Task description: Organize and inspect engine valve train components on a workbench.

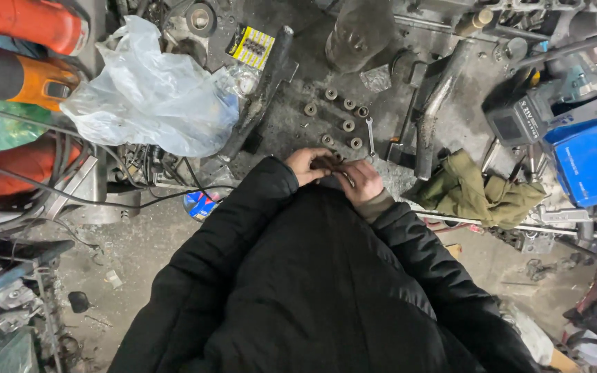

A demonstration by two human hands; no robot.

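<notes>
I crouch over the greasy workshop floor [139,249] with both hands brought together just below the cluster of small round metal bushings [343,117]. My left hand [307,164] and my right hand [359,181] meet around one small dark part [327,163], fingers curled in on it; it is too hidden between them to tell its exact shape, and I cannot tell which hand truly grips it. I judge this to be the fiddly stage: working one piece by fingertip while the others wait in loose rows just above my hands. The next move, I think, calls for a steady pinch and a careful turn, since everything looks slick with oil and grit. A slim steel spanner [370,135] lies just right of the bushings. An olive cloth [478,193], soft and crumpled, sits further right; a wrinkled clear plastic bag [150,93] lies well to their left.
</notes>
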